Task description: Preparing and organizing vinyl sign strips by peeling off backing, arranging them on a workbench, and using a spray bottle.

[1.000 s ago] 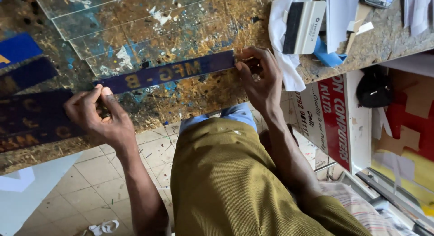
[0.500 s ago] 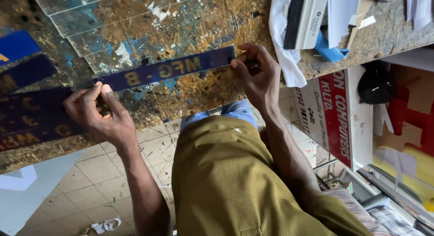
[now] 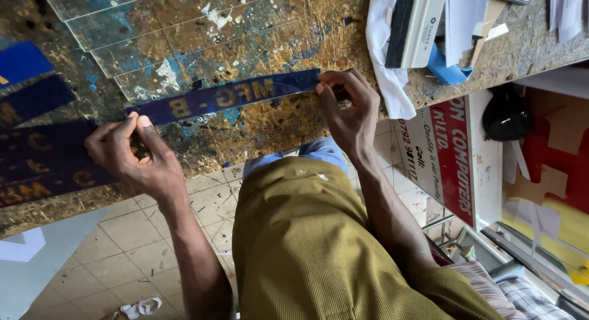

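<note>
Fingertips of both hands pinch the long dark-blue vinyl strip with gold lettering (image 3: 224, 98), the left hand (image 3: 132, 154) closed on its lower end and the right hand (image 3: 346, 108) on its upper, flat against the paint-stained chipboard workbench (image 3: 257, 127). Uneven pull would likely skew or crease it (the clear acrylic sheets (image 3: 153, 44) lie just above).

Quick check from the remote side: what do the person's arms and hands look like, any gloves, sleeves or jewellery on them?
Both hands are bare: no gloves show on the left hand or the right hand. No ring, watch or bracelet is visible. Both forearms are uncovered as far up as the picture shows, with no sleeve cuff in view.
</note>
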